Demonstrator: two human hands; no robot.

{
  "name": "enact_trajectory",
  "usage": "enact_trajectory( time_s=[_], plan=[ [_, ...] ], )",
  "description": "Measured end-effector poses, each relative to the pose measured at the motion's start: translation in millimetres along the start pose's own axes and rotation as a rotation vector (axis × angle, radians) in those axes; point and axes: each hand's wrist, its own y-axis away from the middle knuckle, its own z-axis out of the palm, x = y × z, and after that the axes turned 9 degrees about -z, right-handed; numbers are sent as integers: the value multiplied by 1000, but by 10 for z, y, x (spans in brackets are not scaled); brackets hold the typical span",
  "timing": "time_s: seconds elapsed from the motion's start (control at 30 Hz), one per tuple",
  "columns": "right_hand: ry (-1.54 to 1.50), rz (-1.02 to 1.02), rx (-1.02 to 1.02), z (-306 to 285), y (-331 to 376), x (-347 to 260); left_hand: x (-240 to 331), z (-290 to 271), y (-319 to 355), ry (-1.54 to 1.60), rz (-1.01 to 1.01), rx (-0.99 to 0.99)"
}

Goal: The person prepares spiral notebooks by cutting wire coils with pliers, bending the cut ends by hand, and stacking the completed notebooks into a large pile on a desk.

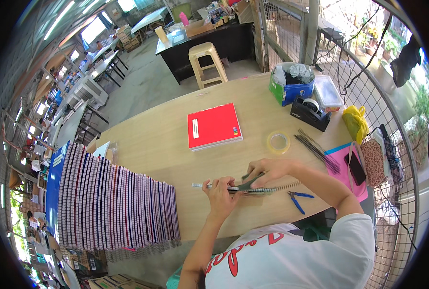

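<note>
My left hand point(220, 191) and my right hand point(267, 169) both grip a dark-covered notebook point(251, 185) standing on edge near the front of the wooden table point(161, 139). A metal spiral coil point(286, 185) runs along its edge and sticks out to the right; a light strip sticks out to the left. My right fingers pinch the cover from above, my left fingers press the near side. Blue-handled pliers point(298, 199) lie just right of my hands.
A long fanned row of spiral notebooks point(113, 202) fills the table's left. A red notebook stack point(213, 126) lies in the middle, with a tape roll point(278, 142), black coils point(318, 149), a tape dispenser point(310, 113), a blue box point(291, 84), pink paper with a phone point(355, 166) and bags at right.
</note>
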Motion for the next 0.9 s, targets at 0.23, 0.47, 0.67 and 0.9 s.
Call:
enact_trajectory(
  time_s=[0.23,0.47,0.67,0.9],
  plan=[
    [-46,-54,22,20,-105,-60,-304,-233,-21,-168,-79,245],
    [166,96,-157,56,-312,125,-520,-138,14,124,-125,163],
    [185,-78,-116,85,-451,154,-583,-154,1,149,-75,164],
    [-61,6,-28,67,-597,102,-575,-188,-28,154,-79,144]
  ],
)
